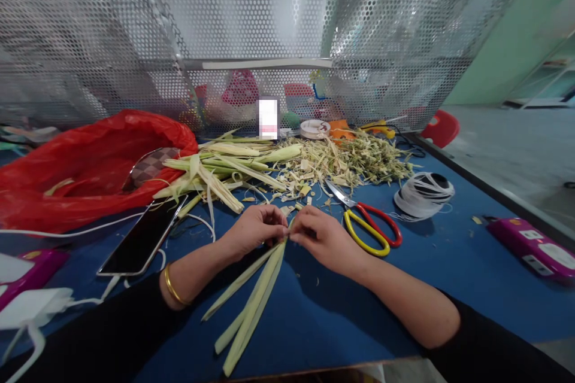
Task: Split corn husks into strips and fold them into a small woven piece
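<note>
With left hand and right hand pinching their gathered ends over the blue tabletop, we judge these corn-husk strips light, pliable and easily split, best held there.

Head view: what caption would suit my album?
Left hand and right hand meet at one end of pale strips, scissors nearby.

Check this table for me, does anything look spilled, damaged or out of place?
Nothing looks clearly damaged, but loose plant scraps lie scattered in an untidy heap beyond the scissors, with small bits littering the blue tabletop.
</note>
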Demonstrator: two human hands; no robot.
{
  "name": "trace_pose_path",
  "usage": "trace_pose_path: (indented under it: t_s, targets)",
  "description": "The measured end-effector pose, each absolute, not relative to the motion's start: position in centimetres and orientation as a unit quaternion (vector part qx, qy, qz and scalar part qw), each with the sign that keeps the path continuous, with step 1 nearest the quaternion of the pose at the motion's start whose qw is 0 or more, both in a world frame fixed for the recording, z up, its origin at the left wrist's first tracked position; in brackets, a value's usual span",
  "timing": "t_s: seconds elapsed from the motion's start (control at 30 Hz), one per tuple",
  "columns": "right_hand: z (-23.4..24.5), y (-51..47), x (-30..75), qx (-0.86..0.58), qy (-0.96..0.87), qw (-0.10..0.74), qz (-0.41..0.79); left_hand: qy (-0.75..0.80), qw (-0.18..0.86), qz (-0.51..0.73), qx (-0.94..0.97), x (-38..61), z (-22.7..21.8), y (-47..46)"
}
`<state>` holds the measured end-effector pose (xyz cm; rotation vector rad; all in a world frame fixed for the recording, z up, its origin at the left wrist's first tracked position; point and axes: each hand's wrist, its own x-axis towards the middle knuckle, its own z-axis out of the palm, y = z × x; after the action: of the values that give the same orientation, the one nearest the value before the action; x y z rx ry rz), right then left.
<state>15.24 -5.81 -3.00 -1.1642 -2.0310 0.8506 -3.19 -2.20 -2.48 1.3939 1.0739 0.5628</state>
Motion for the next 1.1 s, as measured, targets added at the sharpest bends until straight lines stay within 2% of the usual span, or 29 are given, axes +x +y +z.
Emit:
trace_pose_path:
  t_s: [0.13,0.3,0.57,0.7,0.87,1.1]
  targets:
    - [-3.9,-5.5,14.7,-0.482,-0.672,0.357,0.434,0.456,0.605,0.25,0.603,-3.2,-2.8,-2.2]
    - [-4.3,-5.5,14.6,-0.503,-0.724,0.312,0.354,0.436,0.556,0.263,0.656,-3.2,-3.3,-2.2]
    - [-4.3,-5.3,14.6,-0.519,-0.73,0.307,0.323,0.456,0.237,0.298,0.804,-2.6,-3.3,-3.5]
    - [-4.5,-5.4,14.5,-0.511,-0.725,0.32,0.331,0.446,0.138,0.275,0.84,-2.5,-3.8,-3.5]
    - [-5.0,-5.2,14.3,-0.516,-0.682,0.357,0.375,0.427,0.111,0.314,0.84,-2.8,-4.1,-3.4]
    - [-5.0,-4.7,14.1,-0.488,-0.585,0.405,0.506,0.424,0.115,0.327,0.837,-2.7,-4.0,-3.5]
